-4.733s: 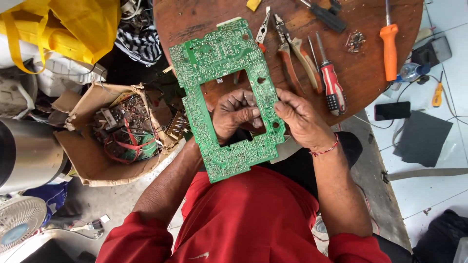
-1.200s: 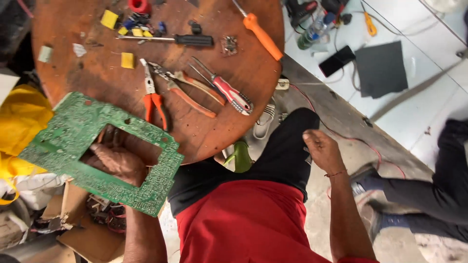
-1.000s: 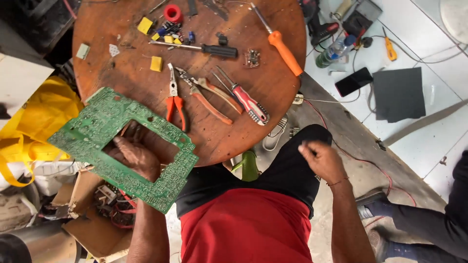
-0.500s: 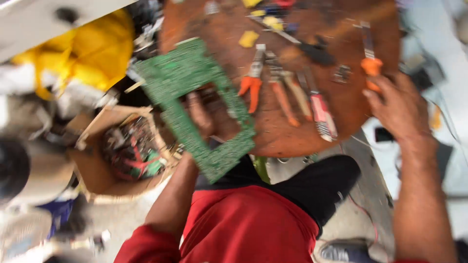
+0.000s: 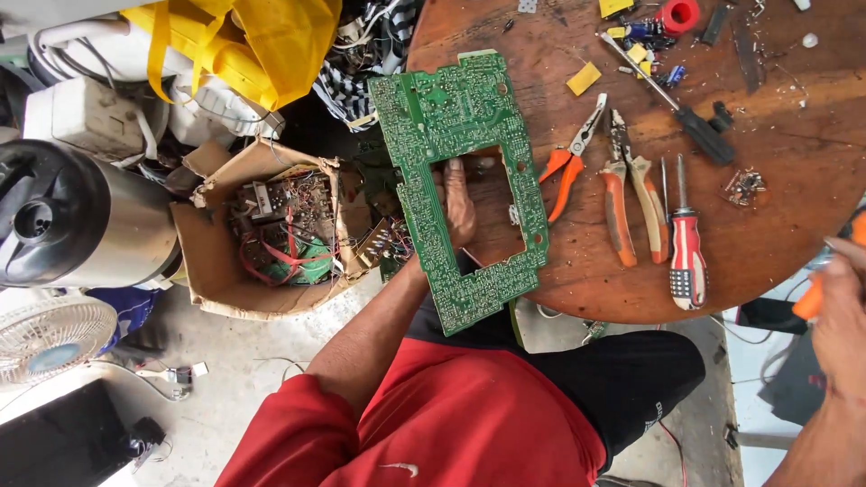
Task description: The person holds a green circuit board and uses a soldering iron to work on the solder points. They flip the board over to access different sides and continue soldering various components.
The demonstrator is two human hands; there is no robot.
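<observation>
left hand point(image 5: 458, 203) mostly behind circuit board point(image 5: 451, 144), right hand point(image 5: 839, 316) blurred — cut off by edge

A round wooden counter point(image 5: 785, 243) carries orange-handled pliers point(image 5: 566, 164), a red-and-white screwdriver point(image 5: 687, 257) and a red tape roll point(image 5: 678, 15), while a cardboard box point(image 5: 212, 257) of electronic scrap, a yellow bag point(image 5: 262, 45) and a white fan point(image 5: 50, 338) occupy the floor.

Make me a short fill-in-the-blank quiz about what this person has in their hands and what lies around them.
The left hand holds a ____ circuit board with a rectangular hole.
The right hand grips a tool with an ____ handle.
The striped screwdriver lies on the round ____ table.
The cardboard box holds electronic ____.

Missing words: green; orange; wooden; parts
</observation>
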